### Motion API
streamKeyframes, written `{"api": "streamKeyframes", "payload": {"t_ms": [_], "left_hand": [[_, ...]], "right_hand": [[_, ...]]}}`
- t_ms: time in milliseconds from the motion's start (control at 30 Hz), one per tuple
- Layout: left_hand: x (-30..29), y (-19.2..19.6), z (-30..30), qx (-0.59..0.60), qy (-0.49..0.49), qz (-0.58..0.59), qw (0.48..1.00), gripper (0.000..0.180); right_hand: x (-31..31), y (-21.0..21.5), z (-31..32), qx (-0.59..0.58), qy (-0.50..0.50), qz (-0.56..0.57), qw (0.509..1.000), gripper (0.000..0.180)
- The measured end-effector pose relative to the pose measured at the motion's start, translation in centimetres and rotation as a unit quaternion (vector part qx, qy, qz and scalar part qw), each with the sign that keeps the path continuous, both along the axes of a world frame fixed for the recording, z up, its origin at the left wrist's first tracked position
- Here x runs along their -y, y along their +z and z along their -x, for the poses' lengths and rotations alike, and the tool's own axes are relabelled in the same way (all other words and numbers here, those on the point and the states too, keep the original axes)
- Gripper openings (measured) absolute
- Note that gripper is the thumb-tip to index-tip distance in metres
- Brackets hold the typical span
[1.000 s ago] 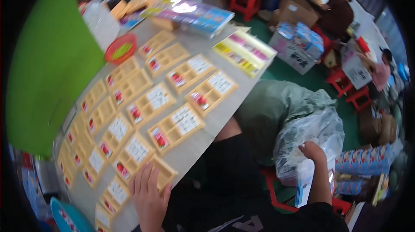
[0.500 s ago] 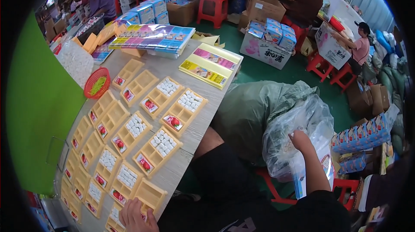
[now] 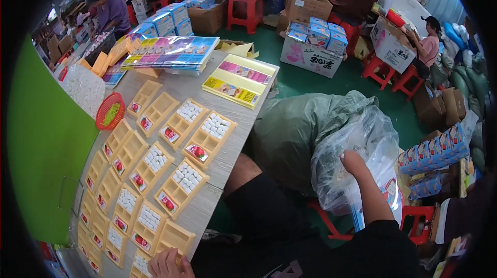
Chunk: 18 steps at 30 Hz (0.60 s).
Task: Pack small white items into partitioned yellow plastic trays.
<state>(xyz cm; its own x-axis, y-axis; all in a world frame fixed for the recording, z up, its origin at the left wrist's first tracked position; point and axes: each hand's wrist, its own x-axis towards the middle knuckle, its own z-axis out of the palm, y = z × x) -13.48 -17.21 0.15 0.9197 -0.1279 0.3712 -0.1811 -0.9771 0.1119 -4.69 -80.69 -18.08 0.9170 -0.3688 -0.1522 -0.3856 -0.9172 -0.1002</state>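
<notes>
My left hand lies at the near end of a cream compartment tray, its fingers bent over the edge; they partly cover that end. The tray's visible compartments hold nothing. Over at the right, my right hand is closed above a clear plastic bag, with a bit of white showing at its fingertips. Rows of similar trays fill the table, each with a strawberry picture card in one compartment. Several hold small white blocks in their large compartment.
A red basket of yellow-green strips stands at the table's far left. Stacked printed sheets and yellow packs lie at its far end. A green sack sits beside the bag. Cartons, red stools and several seated people are beyond.
The table and trays have shifted slightly left in the picture. My right hand has moved a little left and upward at the bag. My left hand stays on the same tray.
</notes>
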Motion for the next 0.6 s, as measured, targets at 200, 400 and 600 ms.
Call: {"api": "streamKeyframes", "payload": {"t_ms": [200,400,600], "left_hand": [[0.2,-0.2,-0.5,-0.006,-0.001,0.017,1.000,0.019],[1.0,0.3,-0.7,0.004,0.003,0.027,1.000,0.019],[-0.7,0.0,-0.8,-0.030,0.042,0.004,0.999,0.021]], "right_hand": [[-0.3,1.4,0.5,0.007,-0.005,-0.011,1.000,0.033],[-1.2,2.5,0.3,0.013,0.002,-0.020,1.000,0.033],[-5.1,5.7,-1.6,0.045,0.013,-0.016,0.999,0.032]]}}
